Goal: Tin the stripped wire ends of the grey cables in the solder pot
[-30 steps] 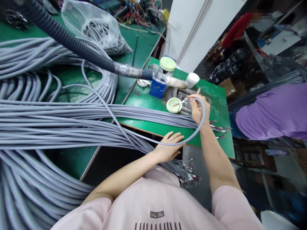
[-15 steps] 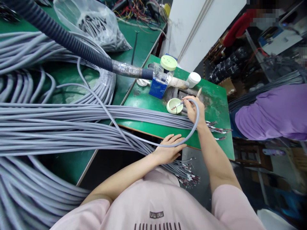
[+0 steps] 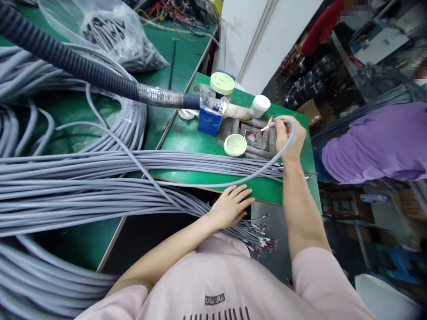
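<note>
My right hand (image 3: 289, 135) grips a grey cable (image 3: 278, 156) near its end. The cable's stripped wires (image 3: 256, 133) point left over a dark metal tray (image 3: 248, 126) set in the green table. Just left of those wires sits a pale green dish (image 3: 235, 145). My left hand (image 3: 230, 206), fingers spread and holding nothing, lies at the table's front edge beside a bundle of grey cables (image 3: 196, 205). Another row of grey cables (image 3: 200, 162) crosses the table between the dish and my left hand.
A ribbed hose (image 3: 100, 73) ends beside a blue box (image 3: 209, 120). Behind are a green-lidded jar (image 3: 222, 83) and a white jar (image 3: 260, 106). A person in purple (image 3: 380, 144) is at the right. Coiled cables (image 3: 133, 120) fill the left.
My right hand has moved right and slightly up, taking the cable's wire end from the pale green dish to over the metal tray. My left hand stays by the table edge, now clear of the cable.
</note>
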Tool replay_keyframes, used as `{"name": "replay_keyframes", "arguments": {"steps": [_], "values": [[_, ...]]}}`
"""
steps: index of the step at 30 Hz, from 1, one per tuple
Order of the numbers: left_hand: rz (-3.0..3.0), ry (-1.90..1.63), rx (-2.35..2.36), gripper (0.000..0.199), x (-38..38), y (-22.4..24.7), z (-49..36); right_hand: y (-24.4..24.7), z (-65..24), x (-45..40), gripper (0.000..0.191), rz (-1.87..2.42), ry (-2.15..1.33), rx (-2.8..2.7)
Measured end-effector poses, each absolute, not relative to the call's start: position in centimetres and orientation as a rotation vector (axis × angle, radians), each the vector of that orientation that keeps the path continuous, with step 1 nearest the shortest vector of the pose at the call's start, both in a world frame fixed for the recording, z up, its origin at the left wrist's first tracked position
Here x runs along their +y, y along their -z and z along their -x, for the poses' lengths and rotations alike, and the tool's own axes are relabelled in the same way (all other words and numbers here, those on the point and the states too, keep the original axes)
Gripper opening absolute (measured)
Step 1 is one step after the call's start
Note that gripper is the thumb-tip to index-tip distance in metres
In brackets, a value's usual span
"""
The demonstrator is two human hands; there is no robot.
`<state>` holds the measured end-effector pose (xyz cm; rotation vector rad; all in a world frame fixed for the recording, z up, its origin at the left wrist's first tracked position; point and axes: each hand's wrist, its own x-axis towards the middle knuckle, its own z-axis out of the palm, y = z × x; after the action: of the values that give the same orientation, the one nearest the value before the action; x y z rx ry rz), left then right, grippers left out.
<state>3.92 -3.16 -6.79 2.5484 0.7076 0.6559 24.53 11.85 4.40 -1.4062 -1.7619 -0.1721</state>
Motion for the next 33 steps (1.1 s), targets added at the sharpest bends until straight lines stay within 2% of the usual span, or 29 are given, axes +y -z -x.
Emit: {"name": "replay_keyframes", "arguments": {"steps": [27,33], "values": [[-2.538,-0.646,0.709,0.046,-3.1,6.6,-4.0,-0.1,-27.0,16.0,0.022,1.716,0.185,-1.744],[-2.342,-0.632,0.645,0.045,-2.9,5.1,-3.4,-2.7,-26.2,13.6,0.023,1.587,0.176,-1.711]]}}
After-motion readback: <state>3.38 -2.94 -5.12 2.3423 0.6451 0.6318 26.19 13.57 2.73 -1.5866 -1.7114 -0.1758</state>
